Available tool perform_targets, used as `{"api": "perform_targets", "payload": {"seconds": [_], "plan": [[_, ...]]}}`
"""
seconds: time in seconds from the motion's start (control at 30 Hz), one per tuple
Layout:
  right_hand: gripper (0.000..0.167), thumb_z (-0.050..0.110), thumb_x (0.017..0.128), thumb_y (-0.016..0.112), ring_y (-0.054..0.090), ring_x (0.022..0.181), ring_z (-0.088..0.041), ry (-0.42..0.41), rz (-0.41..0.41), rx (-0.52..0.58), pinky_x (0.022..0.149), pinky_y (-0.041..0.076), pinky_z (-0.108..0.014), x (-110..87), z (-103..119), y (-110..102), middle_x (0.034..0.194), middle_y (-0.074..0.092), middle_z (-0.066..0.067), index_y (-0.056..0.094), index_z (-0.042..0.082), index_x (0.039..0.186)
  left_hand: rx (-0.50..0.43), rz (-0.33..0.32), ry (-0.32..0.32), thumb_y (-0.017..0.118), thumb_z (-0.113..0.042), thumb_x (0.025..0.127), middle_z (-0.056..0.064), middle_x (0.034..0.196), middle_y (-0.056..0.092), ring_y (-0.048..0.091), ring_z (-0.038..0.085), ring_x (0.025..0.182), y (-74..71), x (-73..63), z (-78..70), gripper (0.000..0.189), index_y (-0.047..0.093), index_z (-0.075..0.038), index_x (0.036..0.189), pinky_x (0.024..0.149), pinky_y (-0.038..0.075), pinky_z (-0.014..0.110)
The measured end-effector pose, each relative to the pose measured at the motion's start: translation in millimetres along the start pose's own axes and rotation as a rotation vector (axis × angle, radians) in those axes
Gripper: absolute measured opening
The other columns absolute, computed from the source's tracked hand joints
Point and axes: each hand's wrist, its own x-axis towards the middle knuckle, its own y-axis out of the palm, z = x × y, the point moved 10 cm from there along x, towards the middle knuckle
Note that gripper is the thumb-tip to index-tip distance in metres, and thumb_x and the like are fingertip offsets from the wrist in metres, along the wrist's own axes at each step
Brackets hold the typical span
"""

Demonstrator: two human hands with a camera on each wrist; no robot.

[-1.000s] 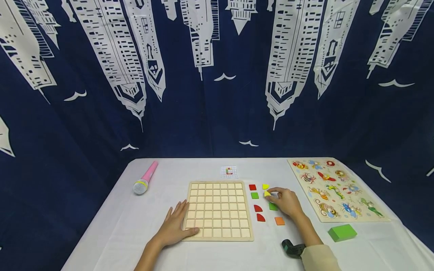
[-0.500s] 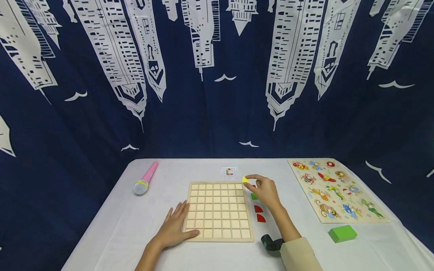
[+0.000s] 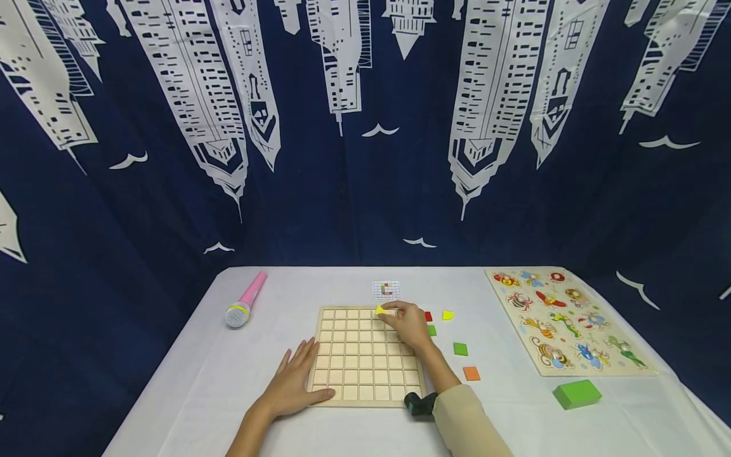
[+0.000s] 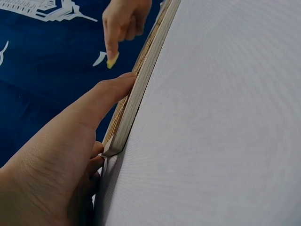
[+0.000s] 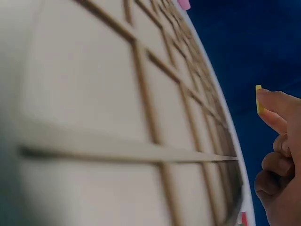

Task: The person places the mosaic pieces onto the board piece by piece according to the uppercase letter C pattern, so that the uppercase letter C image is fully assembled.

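Observation:
A wooden grid board (image 3: pixel 365 365) lies on the white table. My left hand (image 3: pixel 294 379) rests at its left edge, fingers spread and the thumb on the lower left corner; the left wrist view shows that thumb (image 4: pixel 113 89) on the rim. Over the far side of the board, my right hand (image 3: pixel 410 325) pinches a small yellow tile (image 3: pixel 380 310) between thumb and forefinger. In the right wrist view the yellow tile (image 5: pixel 259 100) stands on edge in the fingertips. Right of the board lie a red tile (image 3: pixel 428 316), a yellow tile (image 3: pixel 448 315) and a green tile (image 3: pixel 460 349).
Beyond the board lies a small pattern card (image 3: pixel 386 291). A pink microphone (image 3: pixel 247 300) is at the left. At the right are an insect puzzle board (image 3: pixel 562 320), a green block (image 3: pixel 577 394) and an orange tile (image 3: pixel 471 373). My right forearm covers some tiles.
My right hand has picked up the yellow tile from among the loose tiles and carried it left over the board's far edge. The left hand has stayed in place.

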Motion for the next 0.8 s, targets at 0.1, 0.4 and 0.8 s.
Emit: {"api": "perform_targets", "payload": {"seconds": [0.1,0.4,0.8], "plan": [[0.023,0.023,0.077,0.076,0.024,0.037,-0.007,0.025,0.034,-0.014,0.035,0.021,-0.018,-3.5,-6.6,9.4,0.043,0.035,0.006,0.072,0.011,0.096,0.007,0.004,-0.002,0.061,-0.068,0.071,0.015,0.151,0.019,0.011,0.029,0.139,0.9,0.7,0.7,0.106,0.026,0.001,0.143,0.111,0.001,0.05],[0.022,0.027,0.077,0.076,0.03,0.044,-0.01,-0.015,0.067,-0.182,0.041,0.028,-0.025,-9.4,-5.6,19.5,0.048,0.045,0.001,0.072,0.012,0.094,0.022,0.002,-0.001,0.06,-0.069,0.072,0.015,0.151,0.019,0.011,0.028,0.139,1.1,1.1,2.7,0.106,0.025,0.001,0.144,0.111,0.002,0.05],[0.02,0.025,0.077,0.075,0.054,0.065,-0.012,-0.056,0.047,-0.241,0.059,0.046,-0.029,-10.8,-1.2,17.7,0.089,0.07,-0.004,0.073,0.015,0.094,0.025,-0.006,-0.007,0.061,-0.068,0.071,0.013,0.151,0.02,0.012,0.027,0.139,1.4,1.5,3.4,0.106,0.026,0.0,0.144,0.111,0.003,0.05]]}}
